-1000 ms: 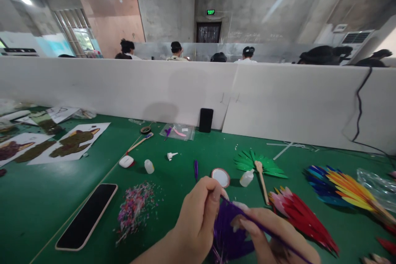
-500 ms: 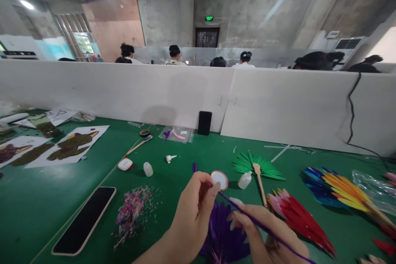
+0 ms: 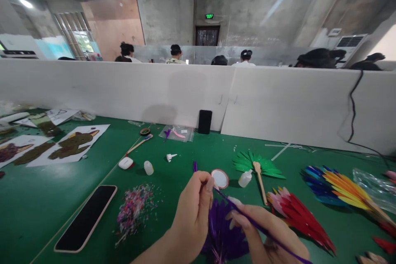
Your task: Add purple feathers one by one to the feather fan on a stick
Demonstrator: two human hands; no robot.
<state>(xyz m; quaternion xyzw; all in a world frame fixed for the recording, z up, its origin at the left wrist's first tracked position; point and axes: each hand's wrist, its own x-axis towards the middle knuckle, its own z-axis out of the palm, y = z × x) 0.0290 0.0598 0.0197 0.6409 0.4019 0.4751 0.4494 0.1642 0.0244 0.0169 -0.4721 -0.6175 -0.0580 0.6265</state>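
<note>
A long, thin purple strip (image 3: pixel 224 196) runs between my hands above the table. My left hand (image 3: pixel 193 210) is closed, its thumb and forefinger pinched at the strip's far end. My right hand (image 3: pixel 266 227) is also closed around the strip, which passes along its fingers toward the lower right. Whether the strip is a feather shaft or something else, I cannot tell. Beneath both hands lies a fan of purple feathers (image 3: pixel 224 231), partly covered by them. Just beyond my fingertips are a round white lid-like disc (image 3: pixel 219 178) and a small purple piece (image 3: pixel 194 166).
To the right are a small white bottle (image 3: pixel 245 178), a green feather fan (image 3: pixel 260 165), red feathers (image 3: pixel 306 218) and yellow feathers (image 3: pixel 346 189). A phone (image 3: pixel 86 218) and colourful scraps (image 3: pixel 136 206) lie left. A white partition (image 3: pixel 139 90) borders the table; people sit beyond it.
My left thumb has shifted slightly left at the strip's end. Both hands keep nearly the same place, and the strip stays between them.
</note>
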